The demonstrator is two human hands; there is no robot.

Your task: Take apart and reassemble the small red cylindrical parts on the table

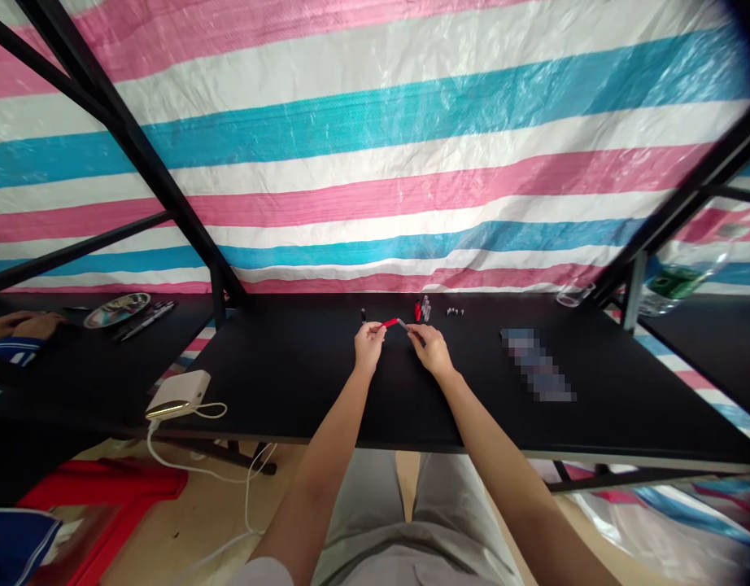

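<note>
Over the black table (302, 382), my left hand (368, 346) pinches a small red piece (390, 323). My right hand (431, 348) pinches a thin grey piece (403, 324) whose tip meets the red one between the two hands. Just beyond them stand a red cap and a small clear vial (422, 310), a tiny dark part (364, 312) to the left and a few small metal bits (454, 311) to the right.
A white power bank (178, 395) with a white cable lies at the table's left front corner. On the neighbouring table to the left are a metal tray (117, 309), pens, and another person's hands (21, 325). Black frame bars rise on both sides; a plastic bottle (680, 281) stands far right.
</note>
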